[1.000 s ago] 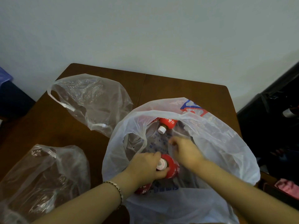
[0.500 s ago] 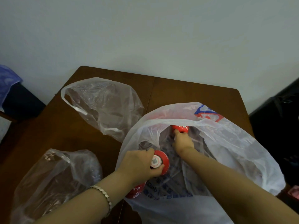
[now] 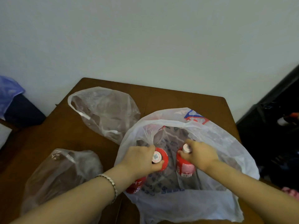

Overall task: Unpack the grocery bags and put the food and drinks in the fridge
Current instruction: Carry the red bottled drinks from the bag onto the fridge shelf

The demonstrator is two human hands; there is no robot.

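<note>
We look down on a brown desk (image 3: 161,97) set against a pale wall (image 3: 145,46). Inside the white bag (image 3: 215,139) on it, our left grip (image 3: 142,160) curls round one red bottle (image 3: 164,156) and our right grip (image 3: 200,156) round a second bottle (image 3: 185,168) — their bases blurred behind plastic.

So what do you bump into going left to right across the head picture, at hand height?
Near clear bag → left hand → first red bottle → second red bottle → right hand.
</note>
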